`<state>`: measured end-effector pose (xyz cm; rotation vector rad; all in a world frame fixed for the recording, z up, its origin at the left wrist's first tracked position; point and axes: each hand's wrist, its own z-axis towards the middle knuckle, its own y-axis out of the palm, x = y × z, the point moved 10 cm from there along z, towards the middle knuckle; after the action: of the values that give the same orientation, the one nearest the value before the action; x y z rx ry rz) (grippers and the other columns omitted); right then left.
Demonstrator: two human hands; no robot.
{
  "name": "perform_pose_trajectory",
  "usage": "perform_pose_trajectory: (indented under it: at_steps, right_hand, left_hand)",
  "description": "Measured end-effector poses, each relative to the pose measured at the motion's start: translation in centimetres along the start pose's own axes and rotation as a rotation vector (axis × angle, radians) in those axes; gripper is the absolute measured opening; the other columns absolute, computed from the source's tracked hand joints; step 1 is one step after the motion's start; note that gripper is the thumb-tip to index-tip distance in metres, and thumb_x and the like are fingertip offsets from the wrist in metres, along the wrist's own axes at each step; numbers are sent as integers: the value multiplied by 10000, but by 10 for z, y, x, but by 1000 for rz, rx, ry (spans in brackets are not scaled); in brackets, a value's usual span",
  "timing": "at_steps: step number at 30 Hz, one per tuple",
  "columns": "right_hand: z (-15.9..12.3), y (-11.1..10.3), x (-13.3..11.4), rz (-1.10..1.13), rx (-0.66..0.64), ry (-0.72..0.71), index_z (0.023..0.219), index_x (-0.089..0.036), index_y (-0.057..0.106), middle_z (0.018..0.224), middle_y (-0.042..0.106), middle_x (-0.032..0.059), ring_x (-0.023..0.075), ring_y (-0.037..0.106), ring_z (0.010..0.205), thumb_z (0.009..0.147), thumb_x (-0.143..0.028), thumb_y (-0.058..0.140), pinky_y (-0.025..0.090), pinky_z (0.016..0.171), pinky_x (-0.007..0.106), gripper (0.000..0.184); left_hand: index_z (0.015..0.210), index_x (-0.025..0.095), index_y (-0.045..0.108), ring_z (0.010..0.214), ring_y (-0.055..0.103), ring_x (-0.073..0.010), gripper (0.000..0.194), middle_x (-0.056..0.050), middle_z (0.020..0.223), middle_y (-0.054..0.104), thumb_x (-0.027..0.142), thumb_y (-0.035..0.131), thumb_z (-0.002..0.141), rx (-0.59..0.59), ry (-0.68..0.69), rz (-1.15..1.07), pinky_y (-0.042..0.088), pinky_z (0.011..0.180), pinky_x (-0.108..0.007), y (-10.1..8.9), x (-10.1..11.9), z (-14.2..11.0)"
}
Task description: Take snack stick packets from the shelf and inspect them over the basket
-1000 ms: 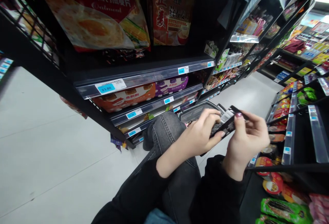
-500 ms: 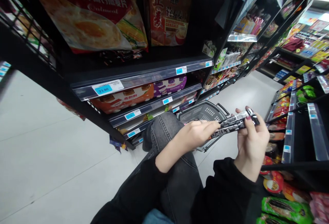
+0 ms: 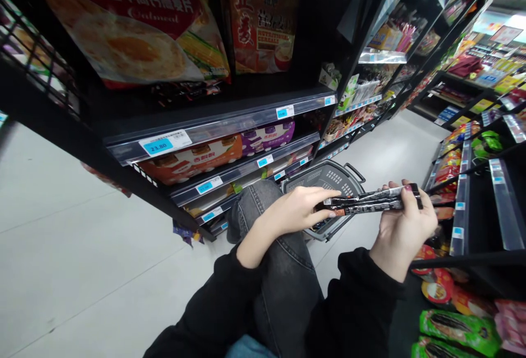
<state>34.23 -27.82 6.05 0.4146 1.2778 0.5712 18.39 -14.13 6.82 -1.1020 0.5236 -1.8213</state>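
Observation:
Slim black stick packets with pale printing lie nearly level between my hands, overlapping each other; I cannot tell exactly how many. The fingers and thumb of my left hand pinch their left end, where a small orange patch shows. My right hand grips the right end, its thumb on top and its other fingers behind. Beneath the packets, on the floor beyond my bent knee, stands a grey shopping basket with a perforated wall. My left hand and the packets cover part of the basket, and its contents hardly show.
To the left rises a black shelf bearing an oatmeal bag, a cereal bag and multipacks of cups. On the right, another shelf unit holds green packets and red-lidded tubs. Pale floor runs between.
The packets have turned from a steep slant to nearly level. My right hand has shifted a little right, while my left hand has slid toward their left end. More of the basket shows.

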Motion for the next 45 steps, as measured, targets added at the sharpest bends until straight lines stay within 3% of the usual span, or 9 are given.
perform_pose_trajectory:
  at_steps: [8,12,17,22,30,35,38,41,45]
  right_hand:
    - [9,-18,2,-32,64,-13,757,-119,596,789,607,12,157,647,681,594,-144,736,578,662,317,216]
    - [14,-31,-2,-54,108,-3,774,-105,591,814,613,20,143,640,659,576,-111,700,571,608,285,226]
    - [14,-36,-4,-66,138,-2,803,-106,592,801,610,12,142,647,663,582,-110,694,565,585,261,244]
    - [9,-21,1,-91,79,-5,801,-115,600,758,608,9,149,652,645,611,-156,723,556,556,246,231]
    - [4,1,0,-92,-92,-3,875,-129,633,864,645,28,167,676,707,618,-214,792,579,650,307,313]
    - [0,15,12,-154,-293,85,970,-133,661,774,688,54,154,674,707,566,-188,834,560,715,289,443]
    - [-4,17,11,-190,-279,72,899,-131,682,723,692,62,140,666,665,565,-202,839,546,673,249,376]
    - [-8,22,12,-157,-274,73,810,-152,680,729,692,54,150,671,691,580,-229,836,546,670,256,288]
    - [-17,37,32,-212,-491,197,835,-188,688,817,693,44,149,661,747,602,-274,823,535,662,250,282]
  left_hand:
    - [1106,28,564,793,677,-209,393,-125,894,677,303,307,992,150,174,481,534,641,-313,16,34,3]
    - [1002,67,582,680,664,-175,327,-70,748,652,231,299,993,151,230,501,501,544,-282,33,41,4]
    - [989,109,586,785,671,-165,384,-66,839,671,311,260,1009,84,133,267,515,679,-283,40,32,8]
    - [1116,142,604,876,671,-206,463,-66,944,699,528,516,876,-10,-121,-77,497,780,-289,40,18,10]
    - [947,130,706,708,659,-158,230,-40,815,709,292,625,806,60,-527,-650,481,658,-228,38,-21,1]
    - [837,102,714,622,648,-154,197,-42,680,679,259,691,720,78,-630,-900,489,583,-226,38,-42,-5]
    - [795,100,673,574,643,-145,243,-30,666,665,227,774,614,239,-691,-1000,499,553,-228,30,-60,-9]
    - [824,128,538,519,621,-126,424,13,638,636,221,831,533,564,-663,-1122,499,526,-221,13,-74,-15]
    - [967,174,426,640,666,-134,550,2,748,666,221,821,588,1029,-487,-1062,522,591,-220,-23,-74,-36]
